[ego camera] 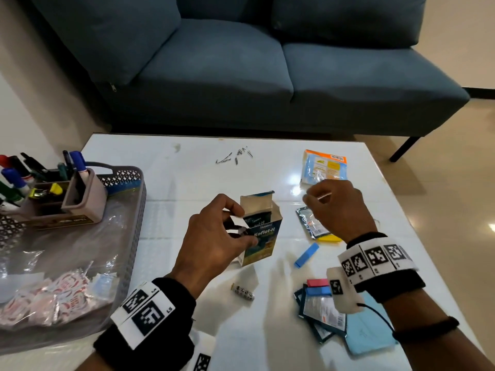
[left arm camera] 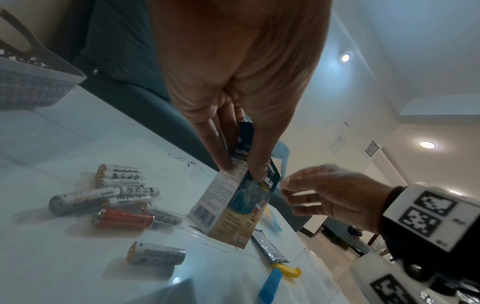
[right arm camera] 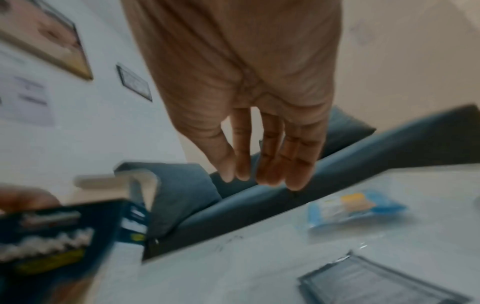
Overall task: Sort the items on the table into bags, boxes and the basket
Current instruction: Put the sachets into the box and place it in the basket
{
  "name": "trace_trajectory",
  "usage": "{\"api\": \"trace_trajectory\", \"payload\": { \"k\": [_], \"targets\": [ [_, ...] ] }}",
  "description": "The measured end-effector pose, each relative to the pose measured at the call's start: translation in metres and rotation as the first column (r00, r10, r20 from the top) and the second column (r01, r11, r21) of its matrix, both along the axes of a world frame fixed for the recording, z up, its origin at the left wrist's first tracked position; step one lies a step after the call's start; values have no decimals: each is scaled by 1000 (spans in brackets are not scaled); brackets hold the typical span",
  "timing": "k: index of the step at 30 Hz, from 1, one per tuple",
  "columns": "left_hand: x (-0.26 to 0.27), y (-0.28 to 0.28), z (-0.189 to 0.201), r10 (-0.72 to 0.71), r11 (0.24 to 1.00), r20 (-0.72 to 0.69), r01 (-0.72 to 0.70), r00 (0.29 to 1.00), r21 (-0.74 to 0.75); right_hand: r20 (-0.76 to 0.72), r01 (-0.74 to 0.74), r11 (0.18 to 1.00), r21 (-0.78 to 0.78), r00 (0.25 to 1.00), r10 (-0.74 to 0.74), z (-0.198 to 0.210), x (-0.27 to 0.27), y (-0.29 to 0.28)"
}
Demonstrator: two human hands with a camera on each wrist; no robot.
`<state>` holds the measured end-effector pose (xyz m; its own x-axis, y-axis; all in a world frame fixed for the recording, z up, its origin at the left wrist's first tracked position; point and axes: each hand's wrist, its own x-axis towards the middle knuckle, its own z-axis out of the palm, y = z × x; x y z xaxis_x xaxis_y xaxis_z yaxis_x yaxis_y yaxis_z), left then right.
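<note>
Clearly, the left hand (ego camera: 214,236) pinches the upright blue-and-yellow cardboard box (ego camera: 261,236) at table (ego camera: 187,162) centre; the right hand (ego camera: 340,207), at three o'clock, hangs loose-fingered. The light, open-flapped box could tip onto the batteries (left arm camera: 124,201).

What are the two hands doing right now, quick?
Left hand: holds the open Koflet-H box upright on the table, fingers and thumb gripping its sides.
Right hand: open and empty, fingers straight, raised beside the box.

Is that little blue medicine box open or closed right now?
Open. The box stands upright on the table with its top flaps raised; the left hand grips its side. Its contents cannot be seen.
</note>
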<state>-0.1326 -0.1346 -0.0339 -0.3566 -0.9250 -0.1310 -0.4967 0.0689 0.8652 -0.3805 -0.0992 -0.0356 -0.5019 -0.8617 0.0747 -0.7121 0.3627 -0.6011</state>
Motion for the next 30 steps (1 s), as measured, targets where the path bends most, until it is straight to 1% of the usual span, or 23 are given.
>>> {"api": "trace_trajectory", "payload": {
  "k": [1, 2, 4, 5, 7, 11, 14, 16, 17, 19, 22, 24, 25, 27, 28, 30],
  "targets": [
    [-1, 2, -2, -7, 1000, 1, 7, 1000, 8, -78, 42, 992, 122, 996, -32, -8, -8, 1],
    [-2, 4, -3, -21, 1000, 1, 21, 1000, 16, -136, 75, 964, 256, 990, -41, -15, -14, 2],
    [-6, 10, -9, -59, 998, 4, 59, 998, 15, -170, 120, 873, 472, 984, -44, -25, -20, 5],
    [-8, 14, -13, -79, 997, 11, 79, 997, 9, -164, 128, 836, 533, 985, -46, -29, -21, 5],
    [-12, 22, -21, -112, 994, 32, 113, 993, -11, -168, 139, 811, 569, 984, -51, -34, -20, 5],
    [-14, 34, -34, -158, 987, 63, 160, 985, -27, -219, 166, 812, 559, 974, -49, -45, -16, 4],
    [-12, 35, -36, -222, 963, 163, 242, 961, -115, -223, 154, 781, 606, 975, -19, -50, -14, 4],
    [-11, 36, -28, -251, 945, 248, 293, 935, -147, -218, 144, 784, 604, 976, -11, -53, -14, 4],
    [-10, 36, -24, -252, 943, 262, 297, 932, -149, -216, 136, 798, 587, 976, -7, -54, -14, 4],
    [-10, 34, -16, -243, 947, 239, 283, 940, -151, -207, 129, 837, 532, 978, -20, -51, -15, 3],
    [-9, 32, -7, -216, 958, 216, 250, 952, -143, -126, 135, 902, 410, 988, -91, -41, -14, -1],
    [-8, 28, -3, -170, 973, 183, 195, 968, -126, -67, 101, 939, 329, 994, -83, -33, -11, -5],
    [-8, 25, -1, -141, 979, 150, 160, 979, -124, -33, 74, 960, 270, 997, -67, -30, -9, -6],
    [-7, 18, 1, -69, 987, 54, 76, 996, -140, 60, 17, 995, 99, 998, -23, -21, -4, -9],
    [-6, 14, 3, -25, 989, -3, 24, 1000, -148, 98, -13, 1000, -3, 995, 14, -14, -1, -9],
    [-4, 6, 11, 66, 986, -109, -81, 992, -146, 144, -88, 975, -206, 982, 119, -1, 8, -8]
  ]
}}
